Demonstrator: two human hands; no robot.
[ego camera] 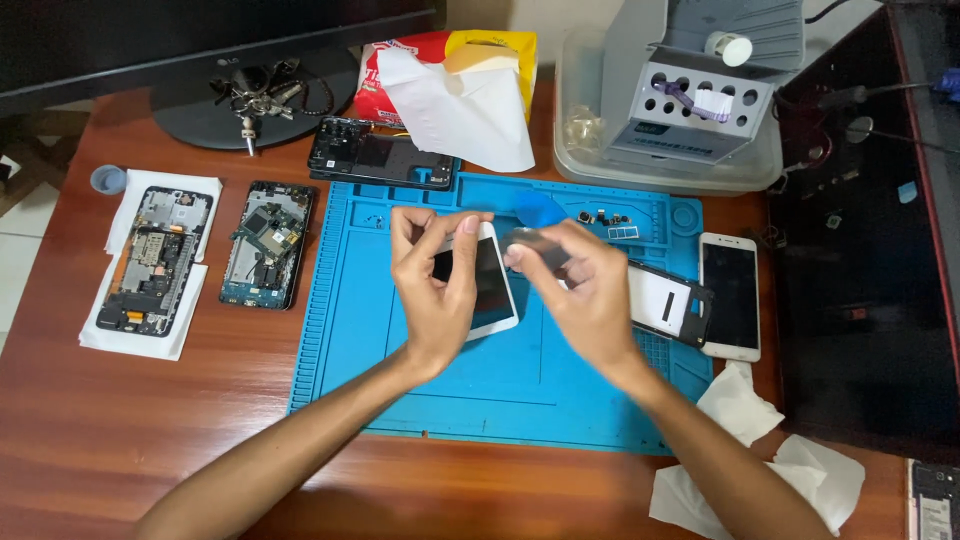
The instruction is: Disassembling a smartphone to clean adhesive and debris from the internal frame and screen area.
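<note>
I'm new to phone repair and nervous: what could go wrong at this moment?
The white phone is held above the blue mat by the left hand alone; it might slip. The right hand works a blurred grey piece near the tiny screws, which could scatter.

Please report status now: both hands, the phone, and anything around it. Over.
Left hand grips white phone above blue mat. Right hand pinches a small blurred piece at its top edge. Opened phones left, white phone right, apart.

White phone (490,285) (dark screen up) — tilted, above blue mat (420,380).
</note>
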